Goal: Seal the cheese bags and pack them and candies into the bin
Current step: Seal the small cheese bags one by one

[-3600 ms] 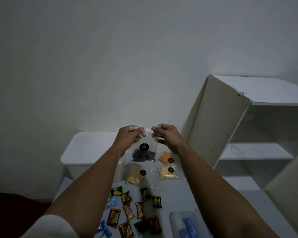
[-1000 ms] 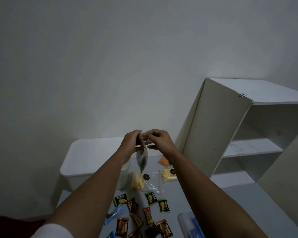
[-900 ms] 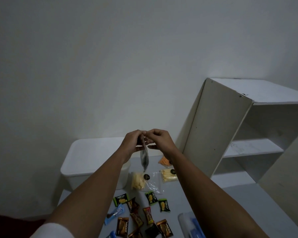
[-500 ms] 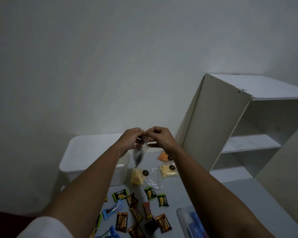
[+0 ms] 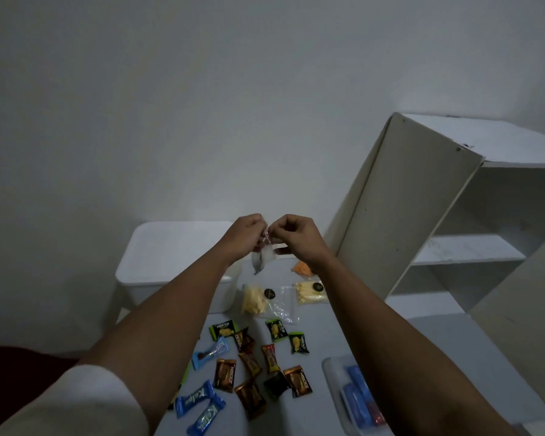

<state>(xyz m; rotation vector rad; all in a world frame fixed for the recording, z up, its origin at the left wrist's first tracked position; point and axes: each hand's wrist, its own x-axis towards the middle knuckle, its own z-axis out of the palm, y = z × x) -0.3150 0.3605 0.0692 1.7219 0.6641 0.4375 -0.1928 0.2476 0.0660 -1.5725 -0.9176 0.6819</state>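
Cheese bag point(image 5: 262, 259) hung in the air, its top edge pinched between left hand point(image 5: 244, 237) and right hand point(image 5: 296, 235), close together. Below them candies point(image 5: 252, 361) lay on the tabletop point(image 5: 315, 335); bin point(image 5: 170, 262) stood left.

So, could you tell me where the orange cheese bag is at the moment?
In the head view, the small clear bag of orange cheese lies on the grey table just under the right wrist, behind the yellow cheese-stick bag and beside the white shelf unit.
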